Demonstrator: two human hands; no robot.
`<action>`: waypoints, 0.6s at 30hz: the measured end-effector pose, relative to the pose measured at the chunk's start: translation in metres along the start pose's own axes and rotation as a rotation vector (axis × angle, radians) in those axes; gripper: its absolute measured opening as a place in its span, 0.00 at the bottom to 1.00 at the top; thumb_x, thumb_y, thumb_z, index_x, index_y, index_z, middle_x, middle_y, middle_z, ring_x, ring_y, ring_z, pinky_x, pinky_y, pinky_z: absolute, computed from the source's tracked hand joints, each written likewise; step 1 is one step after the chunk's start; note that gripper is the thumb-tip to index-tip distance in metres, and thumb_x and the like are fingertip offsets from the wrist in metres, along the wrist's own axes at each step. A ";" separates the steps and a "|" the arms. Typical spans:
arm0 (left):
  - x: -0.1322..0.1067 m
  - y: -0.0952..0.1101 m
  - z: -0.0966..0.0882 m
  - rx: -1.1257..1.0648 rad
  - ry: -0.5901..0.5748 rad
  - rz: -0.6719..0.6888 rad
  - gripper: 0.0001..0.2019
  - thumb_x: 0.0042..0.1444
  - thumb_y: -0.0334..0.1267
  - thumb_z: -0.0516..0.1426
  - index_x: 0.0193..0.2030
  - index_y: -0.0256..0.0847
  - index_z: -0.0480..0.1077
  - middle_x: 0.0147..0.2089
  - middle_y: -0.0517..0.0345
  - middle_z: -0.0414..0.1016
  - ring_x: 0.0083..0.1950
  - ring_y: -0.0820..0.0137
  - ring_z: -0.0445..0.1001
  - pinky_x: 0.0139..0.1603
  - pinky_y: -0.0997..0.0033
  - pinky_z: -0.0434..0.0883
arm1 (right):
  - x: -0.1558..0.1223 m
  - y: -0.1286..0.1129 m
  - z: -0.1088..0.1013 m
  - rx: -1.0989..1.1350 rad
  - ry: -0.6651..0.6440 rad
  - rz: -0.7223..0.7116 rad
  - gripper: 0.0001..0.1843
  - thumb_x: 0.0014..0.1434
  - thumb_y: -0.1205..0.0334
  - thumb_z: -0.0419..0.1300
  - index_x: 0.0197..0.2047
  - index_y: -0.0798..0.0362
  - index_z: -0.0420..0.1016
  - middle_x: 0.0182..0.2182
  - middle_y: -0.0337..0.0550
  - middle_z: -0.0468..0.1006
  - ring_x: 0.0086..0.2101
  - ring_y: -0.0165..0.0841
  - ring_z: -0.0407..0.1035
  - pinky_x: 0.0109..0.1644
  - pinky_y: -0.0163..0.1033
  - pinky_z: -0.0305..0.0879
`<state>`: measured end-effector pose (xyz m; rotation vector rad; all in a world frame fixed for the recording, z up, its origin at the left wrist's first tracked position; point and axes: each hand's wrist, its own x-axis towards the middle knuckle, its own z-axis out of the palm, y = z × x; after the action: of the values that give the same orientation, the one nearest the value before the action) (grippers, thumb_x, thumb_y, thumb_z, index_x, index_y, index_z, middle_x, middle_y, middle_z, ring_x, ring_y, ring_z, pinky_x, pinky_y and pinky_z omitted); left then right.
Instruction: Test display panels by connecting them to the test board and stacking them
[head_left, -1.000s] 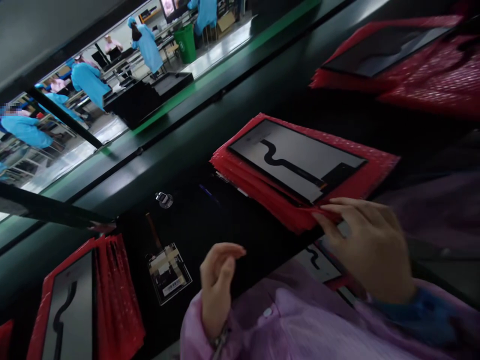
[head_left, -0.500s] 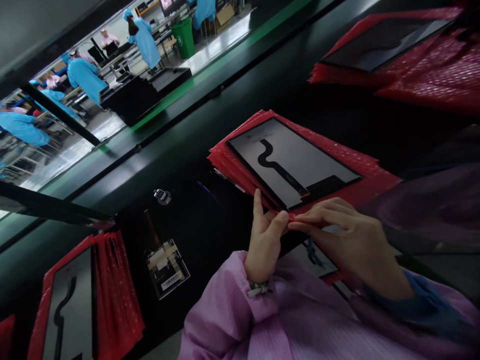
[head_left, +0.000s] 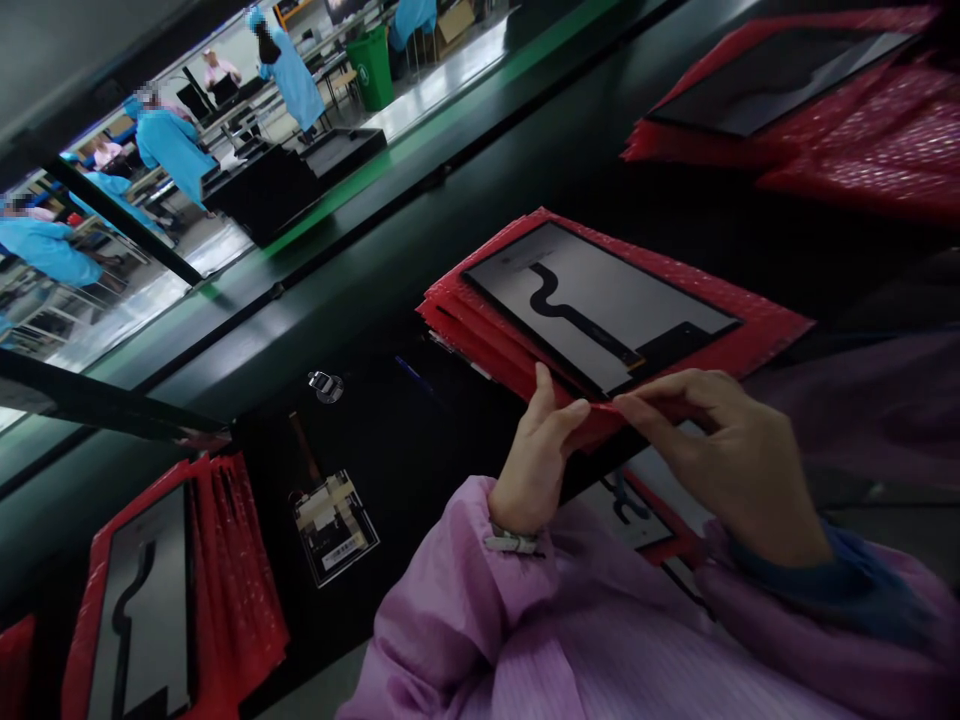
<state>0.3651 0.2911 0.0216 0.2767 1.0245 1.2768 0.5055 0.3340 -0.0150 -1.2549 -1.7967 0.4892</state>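
A stack of red bubble-wrap bags [head_left: 480,320] lies on the dark bench, with a flat grey display panel [head_left: 600,300] and its black ribbon cable on top. My left hand [head_left: 536,455] pinches the near edge of the top red bag between thumb and fingers. Just to its right, my right hand [head_left: 720,450] pinches the same edge, fingertips almost touching the left ones. Below my hands, another panel [head_left: 652,500] in a red bag shows partly, hidden by my lilac sleeves.
A second red stack with a panel [head_left: 150,600] sits at lower left, a third [head_left: 787,100] at upper right. A small taped board with a barcode label [head_left: 334,525] and a metal clip [head_left: 326,383] lie on the bench. People in blue coats work beyond the green-edged conveyor [head_left: 360,200].
My left hand rose from near my chest to the bag's edge and pinched it beside my right hand. The top bag and panel have lifted and shifted slightly away.
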 end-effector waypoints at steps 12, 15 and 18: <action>-0.006 -0.004 0.002 -0.063 0.000 0.099 0.26 0.58 0.37 0.63 0.64 0.44 0.71 0.50 0.55 0.79 0.48 0.67 0.79 0.49 0.70 0.74 | -0.003 -0.001 0.004 -0.167 0.187 -0.519 0.02 0.68 0.67 0.62 0.42 0.52 0.76 0.37 0.43 0.82 0.38 0.39 0.75 0.46 0.45 0.67; -0.001 -0.003 0.003 -0.107 0.027 0.133 0.16 0.55 0.42 0.66 0.49 0.41 0.74 0.45 0.57 0.79 0.43 0.70 0.78 0.47 0.71 0.74 | -0.010 -0.015 0.008 -0.039 0.084 -0.549 0.05 0.68 0.70 0.61 0.44 0.52 0.75 0.39 0.43 0.81 0.41 0.39 0.74 0.50 0.47 0.68; 0.008 -0.003 0.002 -0.047 0.100 0.191 0.16 0.52 0.41 0.68 0.44 0.39 0.74 0.42 0.57 0.79 0.43 0.71 0.78 0.50 0.71 0.73 | -0.020 -0.026 0.012 -0.007 0.009 -0.610 0.05 0.69 0.70 0.59 0.46 0.52 0.75 0.39 0.43 0.81 0.42 0.39 0.73 0.52 0.48 0.68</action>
<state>0.3682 0.2977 0.0172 0.2824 1.0703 1.4981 0.4837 0.3071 -0.0120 -0.6521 -2.0497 0.1282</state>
